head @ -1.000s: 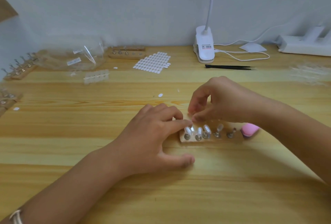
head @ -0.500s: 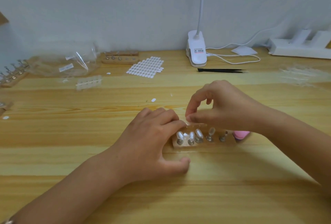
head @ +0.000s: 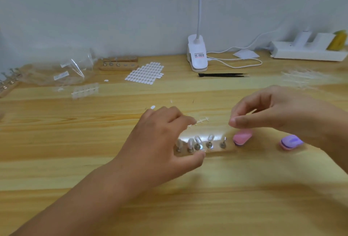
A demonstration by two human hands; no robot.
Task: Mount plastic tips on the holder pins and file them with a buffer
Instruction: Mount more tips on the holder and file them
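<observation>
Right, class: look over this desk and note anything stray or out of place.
One white tab lies loose mid-table and another tab by the clear bag, both off their sheet. A stripped sprue lies behind the holder.

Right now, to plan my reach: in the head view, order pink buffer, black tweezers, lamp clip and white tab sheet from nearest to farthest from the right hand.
1. Pink buffer, just below the right hand.
2. Black tweezers, behind the hand.
3. Lamp clip, farther back by the wall.
4. White tab sheet, back left.
</observation>
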